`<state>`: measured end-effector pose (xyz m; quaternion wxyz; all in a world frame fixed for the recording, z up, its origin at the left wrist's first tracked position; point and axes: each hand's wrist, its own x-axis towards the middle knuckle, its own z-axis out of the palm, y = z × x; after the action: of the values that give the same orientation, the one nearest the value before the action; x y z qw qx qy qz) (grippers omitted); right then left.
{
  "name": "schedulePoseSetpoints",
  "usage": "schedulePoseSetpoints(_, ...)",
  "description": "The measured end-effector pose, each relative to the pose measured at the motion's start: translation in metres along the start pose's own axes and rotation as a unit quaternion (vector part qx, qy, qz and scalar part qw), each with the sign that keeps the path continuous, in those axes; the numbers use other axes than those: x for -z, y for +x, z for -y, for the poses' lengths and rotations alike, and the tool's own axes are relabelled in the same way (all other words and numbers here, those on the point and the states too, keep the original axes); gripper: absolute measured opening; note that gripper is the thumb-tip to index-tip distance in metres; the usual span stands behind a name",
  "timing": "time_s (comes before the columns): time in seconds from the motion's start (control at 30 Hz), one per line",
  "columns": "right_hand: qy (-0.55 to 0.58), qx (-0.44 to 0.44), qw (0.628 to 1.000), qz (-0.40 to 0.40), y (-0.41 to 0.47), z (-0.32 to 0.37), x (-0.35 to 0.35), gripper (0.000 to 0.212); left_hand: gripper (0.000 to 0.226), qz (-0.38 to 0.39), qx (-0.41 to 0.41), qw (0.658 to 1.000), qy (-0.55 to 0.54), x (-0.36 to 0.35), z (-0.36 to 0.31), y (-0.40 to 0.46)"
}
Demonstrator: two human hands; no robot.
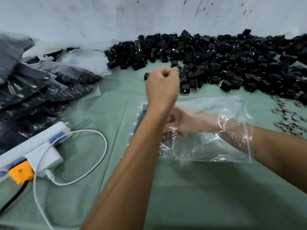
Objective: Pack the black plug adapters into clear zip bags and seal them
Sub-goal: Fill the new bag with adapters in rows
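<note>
— Clear plastic, that was the zip bag [207,130] lying on the green worktop [199,188]. What was the right hand [181,125] doing?

— It was pushed inside the bag, fingers curled among dark adapters [142,117] already packed at the bag's far left end. Whether that grip was clamped on one, I could not tell through the film.

— And the left hand [162,85]?

— Raised above the bag, its grip closed into a fist, fingertips pressed together near the thumb. Anything pinched there was too small to make out.

— Where were the loose ones?

— A long heap of black plug adapters [216,58] lay just beyond the left fist, stretching away to its right. Small grey rings [287,120] sat right of the bag.

— Any writing?

— None readable. Left of both hands lay filled bags [38,90], a white power strip [33,143] and a white cable [93,163].
</note>
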<state>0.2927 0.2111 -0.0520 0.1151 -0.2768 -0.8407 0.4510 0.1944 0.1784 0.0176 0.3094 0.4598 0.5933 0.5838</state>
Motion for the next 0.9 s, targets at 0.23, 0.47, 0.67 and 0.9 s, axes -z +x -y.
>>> schedulePoseSetpoints(0.23,0.083,-0.031,0.995,0.046,-0.002,-0.015,0.0,0.016,0.025,-0.153,0.126,0.977,-0.08,0.056,0.052,0.023)
schedulePoseSetpoints(0.47,0.06,-0.032,0.997,0.041,0.005,-0.021,-0.007,0.051,0.02,-0.159,0.129,0.974,-0.094,0.052,0.063,0.028)
schedulePoseSetpoints(0.67,0.006,-0.023,0.999,0.049,0.01,-0.014,-0.006,0.021,0.032,-0.108,0.051,0.988,0.096,0.03,0.08,0.021)
schedulePoseSetpoints(0.9,-0.003,-0.049,0.998,0.04,-0.024,-0.021,0.02,0.024,0.029,-0.095,-0.087,0.929,0.346,0.022,0.09,0.012)
